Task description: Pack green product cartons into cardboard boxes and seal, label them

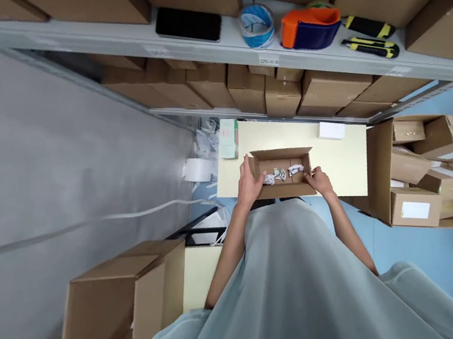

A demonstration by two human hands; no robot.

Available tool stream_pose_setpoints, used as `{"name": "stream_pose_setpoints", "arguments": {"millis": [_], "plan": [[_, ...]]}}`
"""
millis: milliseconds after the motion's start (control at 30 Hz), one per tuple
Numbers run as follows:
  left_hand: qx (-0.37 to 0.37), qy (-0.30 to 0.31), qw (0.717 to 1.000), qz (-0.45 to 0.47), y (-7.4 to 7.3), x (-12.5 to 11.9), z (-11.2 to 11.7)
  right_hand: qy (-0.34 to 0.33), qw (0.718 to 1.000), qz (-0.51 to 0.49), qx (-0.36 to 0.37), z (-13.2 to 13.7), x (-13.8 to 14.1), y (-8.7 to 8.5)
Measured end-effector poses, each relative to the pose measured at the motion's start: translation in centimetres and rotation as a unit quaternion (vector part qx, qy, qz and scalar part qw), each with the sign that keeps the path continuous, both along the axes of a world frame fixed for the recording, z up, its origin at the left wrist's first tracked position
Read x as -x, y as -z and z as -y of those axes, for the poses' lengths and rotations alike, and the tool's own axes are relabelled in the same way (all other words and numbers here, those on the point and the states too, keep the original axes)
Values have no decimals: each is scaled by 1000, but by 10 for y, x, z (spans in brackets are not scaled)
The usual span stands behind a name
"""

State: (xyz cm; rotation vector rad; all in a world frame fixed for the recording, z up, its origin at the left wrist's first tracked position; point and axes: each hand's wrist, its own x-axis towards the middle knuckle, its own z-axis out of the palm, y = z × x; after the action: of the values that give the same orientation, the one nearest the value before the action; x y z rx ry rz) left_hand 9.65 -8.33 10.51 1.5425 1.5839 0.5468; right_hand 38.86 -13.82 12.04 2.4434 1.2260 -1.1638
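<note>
Shelf [211, 53] and white box [331, 130] beyond carton [285, 190] clamped by left hand [249, 186] and right hand [319, 180]

box [285, 190] on table [343, 165] | paper wads [295, 170] in box | carton [381, 171] right of table | tape roll [258, 36] on shelf [304, 62] beyond table

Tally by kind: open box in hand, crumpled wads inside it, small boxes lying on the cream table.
Open brown box, between left hand and right hand: 1
Crumpled wads: 3
White box: 1
Green and white box: 1
Total: 6
</note>
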Motion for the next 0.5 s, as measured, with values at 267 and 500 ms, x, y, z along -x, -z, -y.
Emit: {"name": "stream_pose_setpoints", "arguments": {"millis": [267, 500], "plan": [[-21, 17, 996, 82, 9, 7, -47, 47, 998, 23, 39, -8, 9, -37], [-40, -192, 980, 19, 39, 42, -94, 0, 974, 113, -198, -52, 40, -82]]}}
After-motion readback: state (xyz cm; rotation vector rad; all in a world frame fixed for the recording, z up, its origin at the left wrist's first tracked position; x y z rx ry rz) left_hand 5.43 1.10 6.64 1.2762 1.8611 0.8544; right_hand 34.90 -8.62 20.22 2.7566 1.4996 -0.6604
